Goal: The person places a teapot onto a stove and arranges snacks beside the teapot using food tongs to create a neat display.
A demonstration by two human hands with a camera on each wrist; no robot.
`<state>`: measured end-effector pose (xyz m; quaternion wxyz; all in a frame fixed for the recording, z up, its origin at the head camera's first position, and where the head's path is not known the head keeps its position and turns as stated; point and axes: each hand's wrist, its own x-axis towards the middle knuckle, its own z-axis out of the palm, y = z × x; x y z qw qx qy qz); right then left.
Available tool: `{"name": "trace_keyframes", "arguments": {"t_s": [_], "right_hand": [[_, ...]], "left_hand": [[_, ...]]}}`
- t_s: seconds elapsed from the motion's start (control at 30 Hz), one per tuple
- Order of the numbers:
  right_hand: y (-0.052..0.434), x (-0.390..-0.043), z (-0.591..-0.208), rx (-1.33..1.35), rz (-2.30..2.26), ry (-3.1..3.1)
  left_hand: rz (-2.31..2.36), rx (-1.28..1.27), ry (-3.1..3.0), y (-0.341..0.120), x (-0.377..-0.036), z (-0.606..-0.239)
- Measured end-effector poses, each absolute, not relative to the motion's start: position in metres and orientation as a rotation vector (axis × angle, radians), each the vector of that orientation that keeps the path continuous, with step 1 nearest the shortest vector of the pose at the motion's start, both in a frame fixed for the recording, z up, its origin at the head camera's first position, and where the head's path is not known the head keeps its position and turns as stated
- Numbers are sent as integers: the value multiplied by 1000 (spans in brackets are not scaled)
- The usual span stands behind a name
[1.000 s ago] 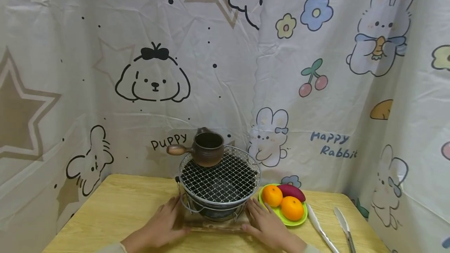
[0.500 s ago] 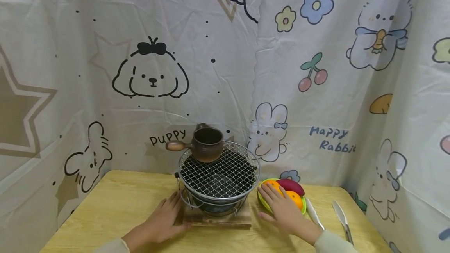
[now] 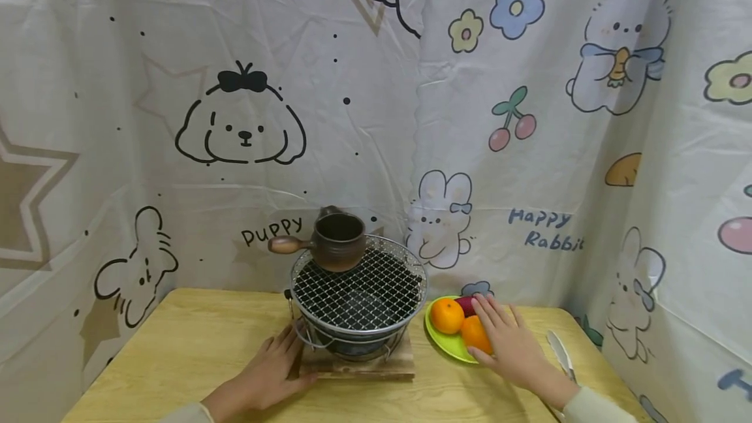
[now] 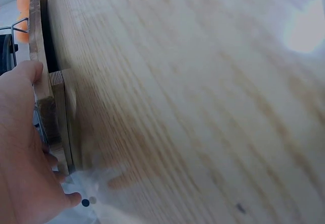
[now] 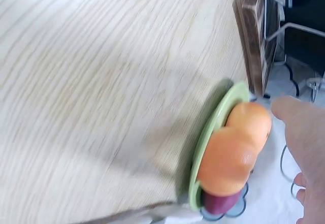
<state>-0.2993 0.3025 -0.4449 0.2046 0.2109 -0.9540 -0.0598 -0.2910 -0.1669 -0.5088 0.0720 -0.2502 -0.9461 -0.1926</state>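
the left hand is staying where it was, fingers lying straight and flat against the wooden board under the mesh-topped grill, with the brown clay pot sitting on the mesh beyond its fingertips. the right hand is the one changing: a second ago it was flanking the board's other side, and now it is resting open, fingers relaxed, over the near orange on the green plate, holding nothing. judging by this, attention is shifting from the grill to the fruit. metal tongs are lying just right of that hand.
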Motion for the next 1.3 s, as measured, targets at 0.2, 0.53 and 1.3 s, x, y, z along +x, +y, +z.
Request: {"name": "trace_keyframes", "arguments": {"t_s": [0.2, 0.53, 1.3], "right_hand": [[324, -297, -444, 478, -149, -2683], [350, -290, -453, 259, -164, -2774], [389, -285, -484, -148, -18, -2944]], "left_hand": [[-618, -760, -2811, -169, -293, -516], [-623, -740, -2834, -169, -295, -520], [-601, -721, -2914, -166, -291, -512]]}}
